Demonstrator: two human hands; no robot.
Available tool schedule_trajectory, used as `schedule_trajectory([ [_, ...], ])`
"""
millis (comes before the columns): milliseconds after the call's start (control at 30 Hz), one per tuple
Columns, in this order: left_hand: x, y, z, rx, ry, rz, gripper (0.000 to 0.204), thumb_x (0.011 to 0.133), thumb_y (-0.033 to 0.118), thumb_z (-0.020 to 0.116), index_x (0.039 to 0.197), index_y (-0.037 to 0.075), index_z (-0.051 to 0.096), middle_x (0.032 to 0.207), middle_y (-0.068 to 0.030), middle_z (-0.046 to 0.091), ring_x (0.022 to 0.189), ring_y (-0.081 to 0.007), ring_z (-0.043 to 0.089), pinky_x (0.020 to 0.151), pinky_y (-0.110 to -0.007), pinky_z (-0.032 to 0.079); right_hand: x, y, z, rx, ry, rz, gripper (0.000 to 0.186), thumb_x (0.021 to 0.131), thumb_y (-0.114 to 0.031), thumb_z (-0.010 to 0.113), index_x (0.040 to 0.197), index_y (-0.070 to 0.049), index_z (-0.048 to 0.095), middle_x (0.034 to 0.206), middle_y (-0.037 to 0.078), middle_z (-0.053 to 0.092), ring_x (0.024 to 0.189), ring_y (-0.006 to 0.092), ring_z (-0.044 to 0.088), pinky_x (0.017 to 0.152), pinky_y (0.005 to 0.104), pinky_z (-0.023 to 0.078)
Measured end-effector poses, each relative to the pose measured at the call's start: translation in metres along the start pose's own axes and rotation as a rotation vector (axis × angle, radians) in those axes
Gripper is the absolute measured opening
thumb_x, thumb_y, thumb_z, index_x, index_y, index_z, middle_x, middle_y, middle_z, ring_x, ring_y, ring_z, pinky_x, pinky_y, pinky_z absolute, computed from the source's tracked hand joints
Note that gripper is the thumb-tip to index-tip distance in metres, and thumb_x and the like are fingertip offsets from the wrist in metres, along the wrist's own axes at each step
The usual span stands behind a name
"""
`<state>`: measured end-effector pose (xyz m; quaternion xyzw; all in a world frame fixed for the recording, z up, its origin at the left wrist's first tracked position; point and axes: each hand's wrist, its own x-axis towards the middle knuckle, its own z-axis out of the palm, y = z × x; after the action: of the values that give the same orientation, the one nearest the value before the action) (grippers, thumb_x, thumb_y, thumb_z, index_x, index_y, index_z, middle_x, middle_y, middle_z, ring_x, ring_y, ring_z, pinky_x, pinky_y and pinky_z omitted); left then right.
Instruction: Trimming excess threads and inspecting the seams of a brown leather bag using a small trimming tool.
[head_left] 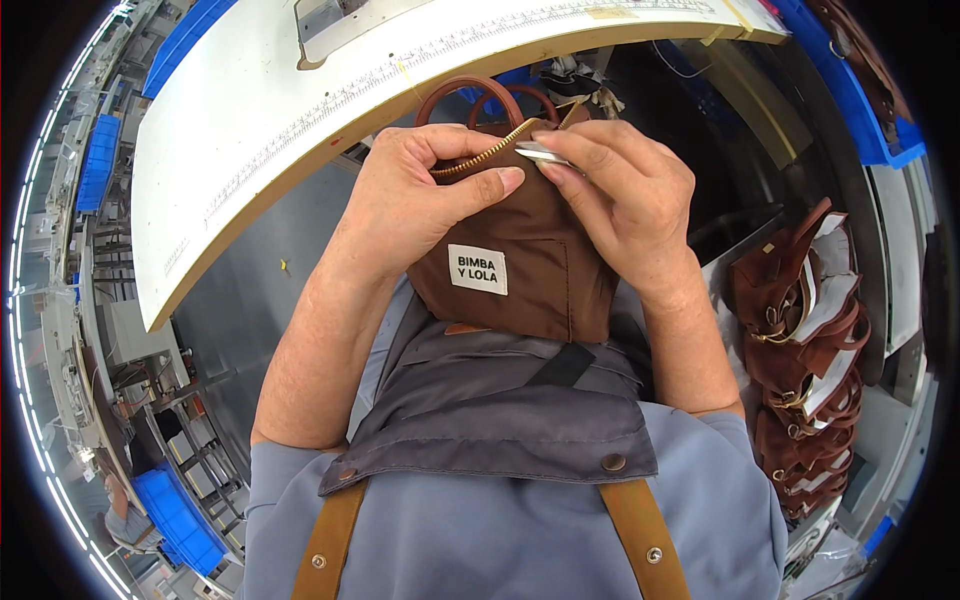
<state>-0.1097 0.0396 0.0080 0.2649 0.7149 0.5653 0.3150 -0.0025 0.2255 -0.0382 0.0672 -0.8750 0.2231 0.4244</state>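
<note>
A brown fabric bag (pixel 535 215) with a white label (pixel 478 270) rests against my lap, its brown handles (pixel 440 97) pointing away from me. Along its top opening runs a zipper (pixel 492 157) with gold teeth. My left hand (pixel 415 195) pinches the bag's zippered edge, thumb outside and fingers at the opening. Between the thumb and fingers of my right hand (pixel 635 190) is a small silver metal tool (pixel 540 152), its tip at the zipper edge. Its exact kind is mostly hidden by the fingers.
A white table (pixel 240 120) with a ruler scale curves across the far side, a machine plate (pixel 345 30) set in it. Several brown bags (pixel 800 370) are stacked at my right. Blue bins (pixel 180 515) stand at the left, and another blue bin (pixel 860 110) at far right.
</note>
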Motion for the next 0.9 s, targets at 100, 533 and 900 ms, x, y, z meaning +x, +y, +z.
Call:
schedule_trajectory([
  [100, 0.000, -0.002, 0.000, 0.016, -0.005, 0.014, 0.021, 0.084, 0.007, 0.080, 0.104, 0.000, 0.076, 0.090, 0.0008, 0.071, 0.082, -0.0052, 0.062, 0.076, -0.021, 0.048, -0.002, -0.003, 0.003, -0.040, 0.021, -0.016, 0.020, 0.081, -0.021, 0.079, 0.100, -0.014, 0.075, 0.088, -0.003, 0.071, 0.066, 0.0132, 0.065, 0.052, 0.0274, 0.045],
  [533, 0.002, -0.002, -0.002, -0.021, -0.002, 0.017, 0.023, 0.084, 0.007, 0.080, 0.106, 0.000, 0.075, 0.093, -0.0019, 0.074, 0.084, -0.0072, 0.066, 0.078, -0.023, 0.051, -0.007, 0.004, 0.000, 0.554, -0.068, 0.456, 0.030, 0.086, -0.018, 0.079, 0.111, -0.002, 0.073, 0.096, 0.013, 0.073, 0.088, 0.0221, 0.072, 0.078, 0.0305, 0.055],
  [900, 0.004, -0.001, 0.000, 0.004, 0.019, 0.047, 0.015, 0.084, 0.006, 0.080, 0.099, 0.002, 0.077, 0.087, 0.0019, 0.070, 0.078, -0.0044, 0.062, 0.072, -0.021, 0.047, 0.001, -0.002, -0.005, 0.037, -0.008, 0.054, 0.029, 0.082, -0.024, 0.080, 0.104, -0.007, 0.074, 0.091, 0.005, 0.074, 0.074, 0.0192, 0.071, 0.060, 0.0285, 0.052],
])
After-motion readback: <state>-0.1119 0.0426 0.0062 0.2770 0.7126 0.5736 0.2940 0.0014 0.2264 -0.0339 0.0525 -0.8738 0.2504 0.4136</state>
